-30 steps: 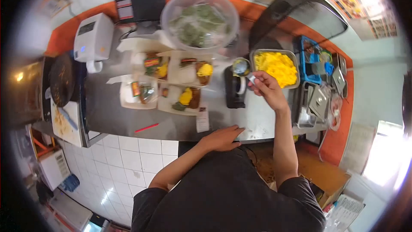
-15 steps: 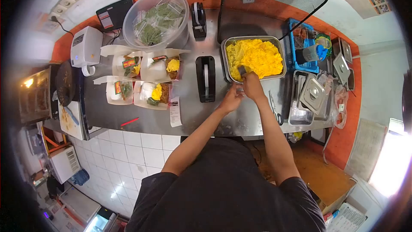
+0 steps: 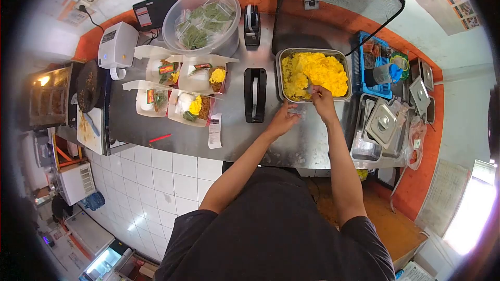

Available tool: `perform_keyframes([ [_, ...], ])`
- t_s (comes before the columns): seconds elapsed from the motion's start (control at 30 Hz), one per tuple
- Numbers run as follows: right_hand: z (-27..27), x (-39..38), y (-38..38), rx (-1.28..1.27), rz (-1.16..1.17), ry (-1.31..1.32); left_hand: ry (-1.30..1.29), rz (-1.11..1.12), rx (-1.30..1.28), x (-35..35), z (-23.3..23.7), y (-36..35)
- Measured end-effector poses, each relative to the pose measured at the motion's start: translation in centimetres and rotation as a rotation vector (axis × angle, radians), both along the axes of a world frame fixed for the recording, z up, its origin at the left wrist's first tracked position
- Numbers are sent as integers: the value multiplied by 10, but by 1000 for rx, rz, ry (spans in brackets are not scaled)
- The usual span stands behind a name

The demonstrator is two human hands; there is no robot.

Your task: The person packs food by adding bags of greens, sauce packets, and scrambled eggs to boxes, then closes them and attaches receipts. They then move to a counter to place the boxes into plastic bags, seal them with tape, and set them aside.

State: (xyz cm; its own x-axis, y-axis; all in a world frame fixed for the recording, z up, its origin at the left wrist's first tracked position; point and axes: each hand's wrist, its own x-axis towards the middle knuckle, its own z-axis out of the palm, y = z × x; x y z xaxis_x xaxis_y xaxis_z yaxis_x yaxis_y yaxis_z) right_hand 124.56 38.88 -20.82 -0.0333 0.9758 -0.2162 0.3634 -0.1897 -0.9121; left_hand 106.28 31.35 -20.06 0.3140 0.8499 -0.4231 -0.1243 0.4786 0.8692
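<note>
Steel counter (image 3: 312,143): spans beneath both hands, an orange wall band (image 3: 260,0) beyond the grip.
Metal tray (image 3: 280,75): just ahead of the grip, heaped with yellow food (image 3: 325,73).
Open boxes (image 3: 183,120): four, well left of the grip, three showing some yellow.
Plastic tub (image 3: 233,36): left and beyond, holding bagged greens (image 3: 205,26).
Right hand (image 3: 324,103): pinched closed on a mostly hidden utensil (image 3: 309,88) in the food.
Left hand (image 3: 284,120): just left, fingers curled by the tray's near edge; holding anything, I can't tell.

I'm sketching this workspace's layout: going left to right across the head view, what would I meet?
White printer, red pen, receipt, nearer black tape dispenser, metal tray holding yellow food, blue basket, plastic bag.
</note>
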Motion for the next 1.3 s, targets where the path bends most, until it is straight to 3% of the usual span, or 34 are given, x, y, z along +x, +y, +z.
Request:
perform_keyframes([
  [0.03,5,0,0,-177,-95,234,-14,28,9,0,2,-2],
  [0.07,10,0,-1,-175,-93,235,-12,30,10,-1,5,-4],
  [0.13,16,1,-3,-314,-207,604,-22,-8,-4,-6,-1,-13],
  [0.27,18,6,-3,-326,-304,693,-136,-232,60,-34,-11,-40],
  [0.33,14,3,-3,-103,21,105,-164,-323,-67,-52,7,-55],
  [0.37,13,-1,-8,328,175,-220,-163,-327,-68,-59,16,-59],
  [0.4,18,-7,-8,326,172,-222,-104,-337,-83,-64,28,-62],
  [0.47,29,-20,-8,331,334,-542,-53,-355,-95,-71,26,-64],
  [0.57,29,-33,-10,277,232,-524,-140,-349,-52,-70,2,-52],
  [0.73,24,-42,-13,322,214,-604,101,-172,-27,-49,8,-19],
  [0.8,27,-42,-12,298,230,-653,44,-162,-40,-41,9,-5],
  [0.87,37,-49,-12,250,441,-626,4,-155,-52,-35,7,3],
  [1.03,38,-43,-11,120,567,-646,-124,-149,-45,-23,-10,6],
  [1.13,43,-19,7,45,632,-456,-125,-239,-87,-29,-5,6],
  [1.23,32,2,18,-129,525,-145,-145,-215,-73,-29,-2,2],
  [1.3,36,13,17,-232,440,-104,-98,-209,-35,-33,1,0],
])
